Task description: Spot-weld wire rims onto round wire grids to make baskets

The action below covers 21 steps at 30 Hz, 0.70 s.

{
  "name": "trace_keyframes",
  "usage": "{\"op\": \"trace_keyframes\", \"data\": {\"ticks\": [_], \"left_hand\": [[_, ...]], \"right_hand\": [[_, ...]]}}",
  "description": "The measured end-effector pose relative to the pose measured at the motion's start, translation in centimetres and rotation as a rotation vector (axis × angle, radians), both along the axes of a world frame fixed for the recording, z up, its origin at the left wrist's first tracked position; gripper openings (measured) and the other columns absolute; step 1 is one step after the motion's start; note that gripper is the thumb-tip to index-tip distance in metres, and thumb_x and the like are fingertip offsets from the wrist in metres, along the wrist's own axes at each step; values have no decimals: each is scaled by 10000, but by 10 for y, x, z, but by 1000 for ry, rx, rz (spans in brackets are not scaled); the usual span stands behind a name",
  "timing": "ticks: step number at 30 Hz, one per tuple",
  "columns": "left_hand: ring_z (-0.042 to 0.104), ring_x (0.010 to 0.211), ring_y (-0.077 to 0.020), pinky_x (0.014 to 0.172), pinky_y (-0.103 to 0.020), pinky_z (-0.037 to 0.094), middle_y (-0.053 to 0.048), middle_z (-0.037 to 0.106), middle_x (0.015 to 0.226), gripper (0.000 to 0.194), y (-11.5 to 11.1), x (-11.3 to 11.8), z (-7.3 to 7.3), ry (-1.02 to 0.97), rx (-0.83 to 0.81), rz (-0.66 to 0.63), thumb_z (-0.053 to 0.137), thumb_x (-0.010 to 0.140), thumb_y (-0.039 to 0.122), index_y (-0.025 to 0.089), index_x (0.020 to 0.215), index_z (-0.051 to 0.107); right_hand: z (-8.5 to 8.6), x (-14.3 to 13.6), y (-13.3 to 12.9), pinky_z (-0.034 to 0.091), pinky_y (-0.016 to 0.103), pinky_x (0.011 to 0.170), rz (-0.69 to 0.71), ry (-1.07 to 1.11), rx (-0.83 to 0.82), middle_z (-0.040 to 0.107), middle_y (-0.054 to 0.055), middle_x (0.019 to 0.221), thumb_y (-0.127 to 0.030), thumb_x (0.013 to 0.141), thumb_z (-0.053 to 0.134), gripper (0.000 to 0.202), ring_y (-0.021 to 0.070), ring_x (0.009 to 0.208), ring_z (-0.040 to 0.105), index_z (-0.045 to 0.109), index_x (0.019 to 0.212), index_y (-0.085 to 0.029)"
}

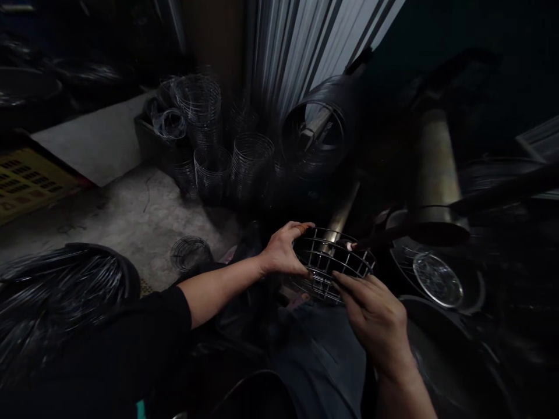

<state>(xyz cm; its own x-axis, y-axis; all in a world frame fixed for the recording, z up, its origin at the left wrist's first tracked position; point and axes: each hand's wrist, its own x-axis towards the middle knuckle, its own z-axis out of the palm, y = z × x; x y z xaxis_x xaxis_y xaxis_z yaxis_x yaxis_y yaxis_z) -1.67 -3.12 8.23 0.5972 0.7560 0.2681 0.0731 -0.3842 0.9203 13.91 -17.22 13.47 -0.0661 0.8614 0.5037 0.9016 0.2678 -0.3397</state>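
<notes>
The wire basket (323, 276) is in front of the person, above the lap, between the left hand (283, 250) and the right hand (378, 317). It is a round cage of rings and crossbars. Its outline is widest from left to right and slopes down toward the right; no other long axis is evident.

Left hand: closed around the left side of the basket. The thumb lies along the near edge and the fingers reach the upper ring, spread to span the space between.

Right hand: at the near right side. The fingers are bunched and extended, with the tips at the near edge of the basket. Whether they pinch a wire cannot be told; the grip is partly hidden.

Controlling relation: the light tip of a dark rod (388, 234) lies at the far right part of the basket, ahead of the right fingertips. The right hand is the nearer of the two to this tip. A brass-coloured bar (343, 212) slants down from the far side and appears through the wires; whether its end is inside the basket or beyond it is unclear.

Surroundings: stacked wire cylinders (252, 166) stand ahead and to the left. A separate wire ring (190, 254) lies on the floor (131, 209), left of the basket.
</notes>
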Motion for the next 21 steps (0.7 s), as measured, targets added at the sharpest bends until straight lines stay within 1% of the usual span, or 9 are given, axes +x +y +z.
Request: {"op": "trace_keyframes", "data": {"ticks": [6,10,13,16,19,21], "left_hand": [[561,1086,-245,1006,-380,455,-72,531,1202,964,5,6,-6,-22,-38,7,868,358,334,201,1251,531],[569,1055,-238,989,-369,462,-69,536,1175,954,8,8,-2,9,-53,-2,862,354,308,186,1243,540],[560,1057,-243,978,-372,463,-72,530,1178,972,15,13,3,59,-68,18,858,341,288,173,1251,536],[556,1035,-246,956,-388,473,-72,540,1154,1010,22,19,3,80,-81,36,871,303,284,172,1250,539],[558,1019,-240,938,-380,485,-74,542,1154,1021,25,22,0,63,-86,25,878,300,280,174,1256,536],[556,1038,-242,937,-370,487,-74,522,1195,1022,25,23,-1,67,-105,25,876,316,282,188,1272,526]], "right_hand": [[2,3,6,516,308,662,-21,4,21,713,30,820,-164,861,568,188,156,688,629,700,987,-208],[1,3,8,508,305,664,-39,4,14,716,29,834,-170,868,566,181,157,694,627,701,983,-202],[0,8,17,510,317,709,-77,-33,41,720,35,850,-194,875,562,167,165,709,641,708,956,-193],[1,14,25,510,311,692,-108,-45,45,719,26,819,-229,878,568,152,163,685,639,714,912,-200],[2,12,23,505,305,674,-147,3,41,714,32,837,-254,867,594,159,166,685,630,708,964,-203],[1,7,13,505,314,723,-211,70,69,707,52,909,-248,854,617,223,182,752,638,685,1059,-193]]}}
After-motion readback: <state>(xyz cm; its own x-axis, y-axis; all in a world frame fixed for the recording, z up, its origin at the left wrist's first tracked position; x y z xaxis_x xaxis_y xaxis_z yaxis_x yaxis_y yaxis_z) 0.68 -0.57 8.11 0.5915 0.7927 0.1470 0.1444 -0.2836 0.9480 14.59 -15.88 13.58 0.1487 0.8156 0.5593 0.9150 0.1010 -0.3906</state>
